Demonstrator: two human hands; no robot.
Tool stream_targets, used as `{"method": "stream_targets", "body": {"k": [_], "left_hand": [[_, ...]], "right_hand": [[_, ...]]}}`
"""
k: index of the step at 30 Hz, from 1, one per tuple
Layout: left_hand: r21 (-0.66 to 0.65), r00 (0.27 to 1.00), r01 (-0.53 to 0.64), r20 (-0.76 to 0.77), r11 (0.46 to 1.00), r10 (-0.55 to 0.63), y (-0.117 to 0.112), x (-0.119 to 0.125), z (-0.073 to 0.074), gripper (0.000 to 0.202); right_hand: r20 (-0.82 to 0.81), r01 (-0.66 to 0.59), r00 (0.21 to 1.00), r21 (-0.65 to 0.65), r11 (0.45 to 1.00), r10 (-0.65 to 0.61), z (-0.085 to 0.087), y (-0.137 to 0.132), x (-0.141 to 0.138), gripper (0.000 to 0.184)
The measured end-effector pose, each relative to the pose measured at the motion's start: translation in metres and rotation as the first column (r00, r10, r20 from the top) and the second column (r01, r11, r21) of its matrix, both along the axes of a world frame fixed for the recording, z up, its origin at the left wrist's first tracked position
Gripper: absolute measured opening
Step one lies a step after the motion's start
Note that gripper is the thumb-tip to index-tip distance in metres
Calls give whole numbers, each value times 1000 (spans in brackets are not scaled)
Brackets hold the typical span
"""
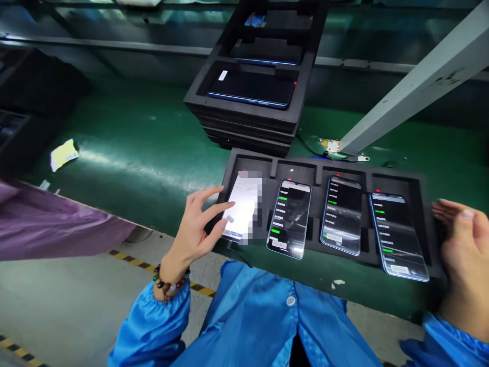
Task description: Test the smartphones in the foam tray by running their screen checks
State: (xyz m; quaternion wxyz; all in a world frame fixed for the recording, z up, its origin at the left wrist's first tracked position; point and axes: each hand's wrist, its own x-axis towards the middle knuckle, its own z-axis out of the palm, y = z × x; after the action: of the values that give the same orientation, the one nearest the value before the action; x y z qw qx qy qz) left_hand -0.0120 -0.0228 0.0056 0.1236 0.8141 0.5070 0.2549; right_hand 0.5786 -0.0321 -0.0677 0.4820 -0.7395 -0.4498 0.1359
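Observation:
My left hand (pixel 202 224) hovers at the leftmost smartphone (pixel 241 204), fingers spread, a fingertip over its bright white screen; whether it touches I cannot tell. Part of that screen is pixelated. This phone lies in a black foam tray (pixel 317 176) with a row of slots. To its right, a second phone (pixel 289 219), a third phone (pixel 341 214) and a rightmost phone (pixel 399 234) show dark screens with white and green text lines. Their lower ends lie toward the tray's near edge. Beside the tray's right end is my right hand (pixel 464 244), fingers loosely curled, holding nothing visible.
Behind the tray rises a stack of black foam trays (pixel 248 122), with a dark phone (pixel 252 89) in the top one. A grey metal post (pixel 412 81) slants at the right. On the green table (pixel 126 153) lies a yellow packet (pixel 64 154). Purple cloth (pixel 57 224) shows at the left.

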Motion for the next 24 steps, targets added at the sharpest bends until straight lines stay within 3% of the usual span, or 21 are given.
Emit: {"method": "stream_targets", "body": {"k": [6,12,15,24], "left_hand": [[-6,999,-32,17,999,32,2,-5,1,34],[2,967,241,89,971,-240,-5,-9,1,32],[-12,948,306,100,952,-303,-8,-10,0,33],[22,951,277,134,961,-277,-11,-12,-2,37]], "right_hand": [[4,-4,1000,-9,1000,4,0,-1,0,63],[21,-3,1000,-11,1000,3,4,0,-5,61],[31,3,1000,-12,1000,-3,3,-1,-3,59],[33,21,999,-20,1000,-20,8,-1,-10,53]]}}
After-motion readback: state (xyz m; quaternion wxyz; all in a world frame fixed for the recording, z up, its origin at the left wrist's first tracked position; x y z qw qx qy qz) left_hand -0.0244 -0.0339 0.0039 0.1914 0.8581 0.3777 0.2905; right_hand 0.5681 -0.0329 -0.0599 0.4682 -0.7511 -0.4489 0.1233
